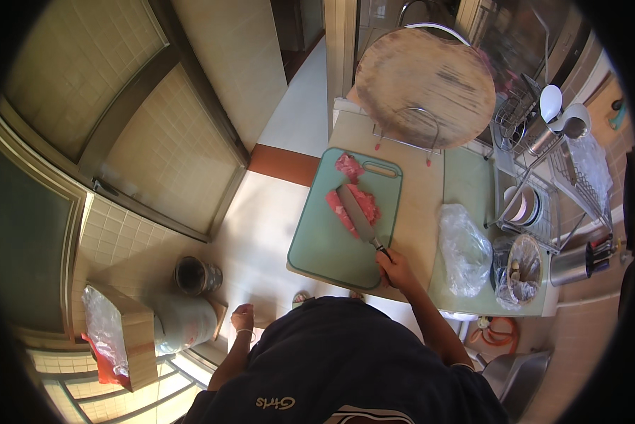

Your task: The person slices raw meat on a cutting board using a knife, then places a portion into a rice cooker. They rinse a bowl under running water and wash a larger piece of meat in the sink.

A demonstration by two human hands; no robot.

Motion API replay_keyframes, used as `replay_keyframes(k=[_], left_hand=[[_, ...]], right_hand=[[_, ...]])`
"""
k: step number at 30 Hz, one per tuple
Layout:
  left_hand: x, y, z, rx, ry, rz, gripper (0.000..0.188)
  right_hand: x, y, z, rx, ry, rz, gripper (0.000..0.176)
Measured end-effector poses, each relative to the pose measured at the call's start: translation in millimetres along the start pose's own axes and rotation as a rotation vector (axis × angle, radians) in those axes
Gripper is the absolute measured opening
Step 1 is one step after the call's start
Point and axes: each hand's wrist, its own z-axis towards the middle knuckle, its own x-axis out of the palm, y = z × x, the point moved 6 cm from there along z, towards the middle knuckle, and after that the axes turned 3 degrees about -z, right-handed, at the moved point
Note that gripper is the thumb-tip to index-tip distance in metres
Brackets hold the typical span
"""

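Observation:
My right hand (pixel 397 270) grips the black handle of a kitchen knife (pixel 355 213) over a green cutting board (pixel 317 244). The wide blade lies across raw meat, with a long pink piece (pixel 340 213) on its left and a heap of cut meat (pixel 369 204) on its right. A smaller pile of meat (pixel 349 167) rests near the far end, beside the board's handle slot. Away from the counter, at my left side, hangs my left hand (pixel 242 318) with its fingers curled; whether they hold anything is not clear.
Behind the board, a round wooden chopping block (pixel 426 87) stands upright in a wire holder. To the right are a crumpled plastic bag (pixel 463 252), a lined basket (pixel 524 270), a knife block (pixel 570 267) and a dish rack (pixel 534 206). A cardboard box (pixel 137 339) is at lower left.

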Motion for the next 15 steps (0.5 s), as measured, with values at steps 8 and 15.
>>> replay_keyframes(k=[8, 15], left_hand=[[4.0, 9.9, 0.5, 0.002, 0.007, 0.021, 0.016], [14.2, 25.7, 16.9, 0.031, 0.010, 0.001, 0.017]], right_hand=[[-2.0, 27.2, -5.1, -0.096, -0.040, 0.042, 0.031], [26.2, 23.2, -3.6, -0.435, -0.174, -0.540, 0.033]])
